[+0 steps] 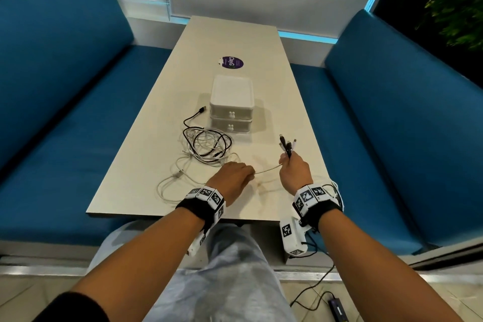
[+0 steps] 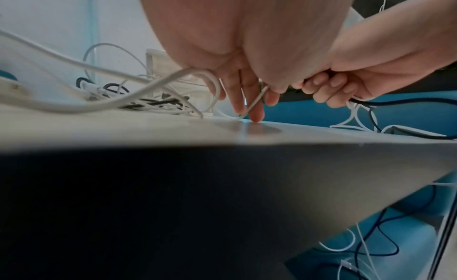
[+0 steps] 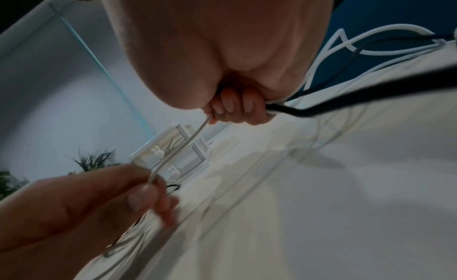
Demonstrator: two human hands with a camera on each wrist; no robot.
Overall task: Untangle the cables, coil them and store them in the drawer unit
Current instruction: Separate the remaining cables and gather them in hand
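Desk (image 1: 274, 102), long and pale, set between two blue benches (image 1: 65, 102). Drawer unit (image 1: 231, 106) mid-desk, both drawers closed, bare desk surface at its 12 and 3 o'clock. Tangle of black and white cables (image 1: 206, 146) touches the unit's 7 o'clock corner; white loops (image 1: 170, 183) trail toward the near left desk edge. Right hand (image 1: 294, 171) near the right desk edge, fingers curled tight round a bunch of cable ends (image 1: 287, 145), plugs sticking up; slack hangs over the desk edge behind the wrist. Left hand (image 1: 232, 178) at 9 o'clock of the right, fingertips (image 2: 256, 116) down on the desk, pinching a white cable (image 1: 266, 170) stretched taut between both hands.
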